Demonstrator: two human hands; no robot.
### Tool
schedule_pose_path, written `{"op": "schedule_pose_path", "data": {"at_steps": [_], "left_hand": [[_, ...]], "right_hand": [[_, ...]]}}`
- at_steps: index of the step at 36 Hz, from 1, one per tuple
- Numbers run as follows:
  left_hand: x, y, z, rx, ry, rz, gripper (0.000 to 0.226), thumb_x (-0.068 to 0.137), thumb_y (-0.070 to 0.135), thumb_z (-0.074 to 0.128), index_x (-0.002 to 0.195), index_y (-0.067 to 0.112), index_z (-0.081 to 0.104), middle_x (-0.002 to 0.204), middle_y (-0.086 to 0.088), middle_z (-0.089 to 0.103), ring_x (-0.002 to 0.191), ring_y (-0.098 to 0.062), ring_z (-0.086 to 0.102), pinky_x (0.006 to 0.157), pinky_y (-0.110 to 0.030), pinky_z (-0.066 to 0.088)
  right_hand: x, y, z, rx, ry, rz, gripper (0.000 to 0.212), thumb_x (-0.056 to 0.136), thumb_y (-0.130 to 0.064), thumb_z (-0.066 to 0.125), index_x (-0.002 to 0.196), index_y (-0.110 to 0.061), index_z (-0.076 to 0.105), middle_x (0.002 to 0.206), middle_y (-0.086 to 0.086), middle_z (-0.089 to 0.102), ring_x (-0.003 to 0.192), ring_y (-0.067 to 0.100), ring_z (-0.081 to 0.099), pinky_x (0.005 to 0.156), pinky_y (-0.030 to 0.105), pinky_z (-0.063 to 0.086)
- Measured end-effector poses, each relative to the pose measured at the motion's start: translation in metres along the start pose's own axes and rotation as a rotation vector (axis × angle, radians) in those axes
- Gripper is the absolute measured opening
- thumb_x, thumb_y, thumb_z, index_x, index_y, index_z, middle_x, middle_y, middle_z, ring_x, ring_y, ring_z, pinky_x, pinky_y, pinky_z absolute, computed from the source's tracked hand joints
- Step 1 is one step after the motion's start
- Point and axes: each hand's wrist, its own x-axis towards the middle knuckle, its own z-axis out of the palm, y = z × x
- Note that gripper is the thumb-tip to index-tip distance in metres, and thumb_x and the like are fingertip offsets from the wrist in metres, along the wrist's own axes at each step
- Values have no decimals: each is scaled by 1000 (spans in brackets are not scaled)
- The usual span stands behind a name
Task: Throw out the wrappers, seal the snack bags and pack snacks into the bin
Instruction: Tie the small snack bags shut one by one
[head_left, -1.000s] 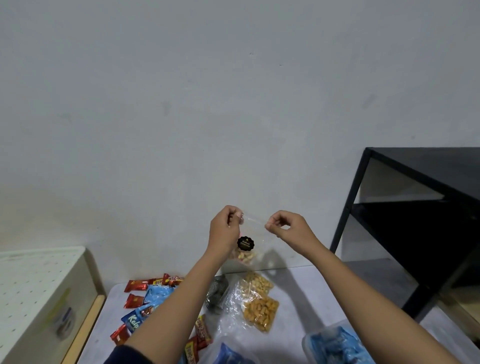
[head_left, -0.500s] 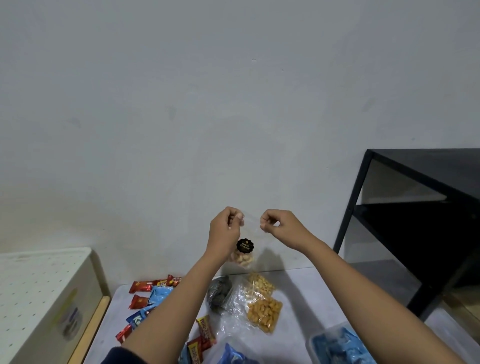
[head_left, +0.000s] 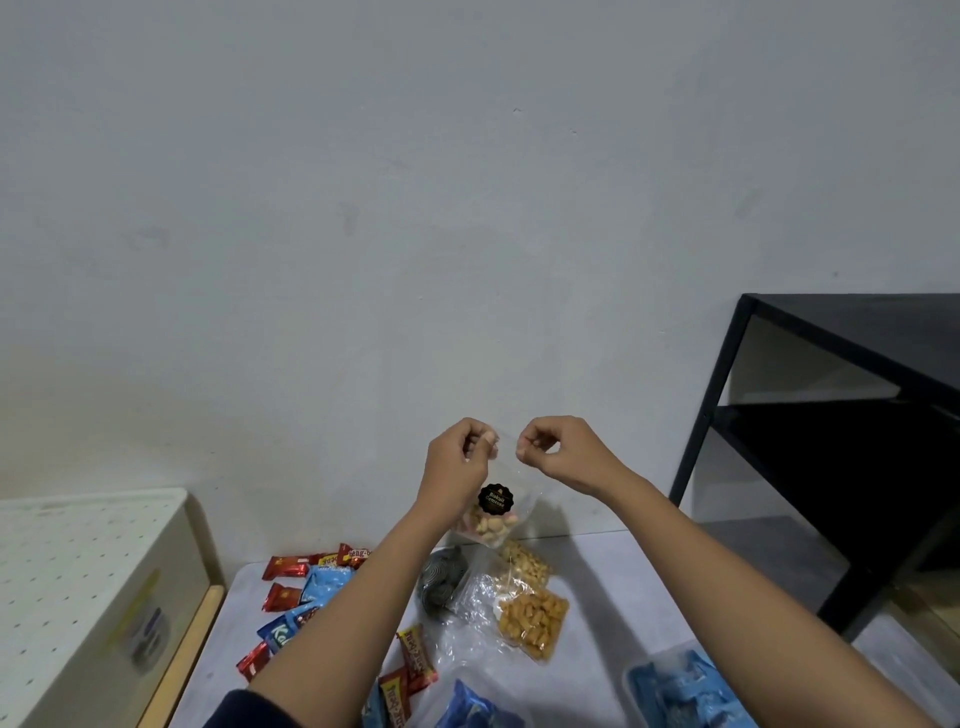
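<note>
Above the table (head_left: 613, 577), left hand (head_left: 457, 467) and right hand (head_left: 569, 457) fingers (head_left: 530, 441) clamp the biscuit bag (head_left: 491, 522) along its top edge.

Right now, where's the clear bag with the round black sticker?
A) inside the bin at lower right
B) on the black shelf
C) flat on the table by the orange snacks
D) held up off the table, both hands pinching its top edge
D: the clear bag hangs above the table, with the left hand and the right hand each pinching its top edge between curled fingers.
</note>
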Motion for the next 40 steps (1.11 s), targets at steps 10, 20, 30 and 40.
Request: {"op": "schedule_pose_path", "data": {"at_steps": [10, 20, 30, 40], "left_hand": [[-9, 3, -3, -53, -145, -40, 16, 92, 10, 53, 80, 19, 60, 71, 5, 64, 65, 8, 59, 66, -4, 42], [-20, 6, -8, -57, -150, -80, 14, 90, 12, 57, 79, 18, 64, 70, 3, 67, 70, -6, 62, 72, -17, 47], [-37, 5, 0, -201, -266, -149, 17, 91, 9, 55, 82, 12, 68, 72, -3, 66, 68, -5, 63, 69, -11, 46], [-43, 4, 2, -145, -265, -134, 13, 90, 9, 56, 83, 12, 66, 72, 0, 66, 65, 1, 62, 73, -14, 47]], "right_hand": [[-8, -4, 1, -5, 12, 28, 10, 68, -27, 62, 59, -28, 66, 58, -9, 63, 62, 14, 59, 71, 44, 53], [-27, -3, 1, 52, 21, 67, 16, 76, -24, 73, 61, -22, 68, 62, -4, 66, 63, 15, 60, 70, 40, 54], [-39, 0, 3, -37, 41, 110, 22, 75, -32, 69, 55, -25, 64, 58, -8, 63, 59, 11, 55, 63, 35, 49], [-53, 0, 4, -175, 58, 101, 18, 80, -37, 67, 65, -28, 64, 63, -14, 62, 66, 10, 58, 77, 33, 45]]}}
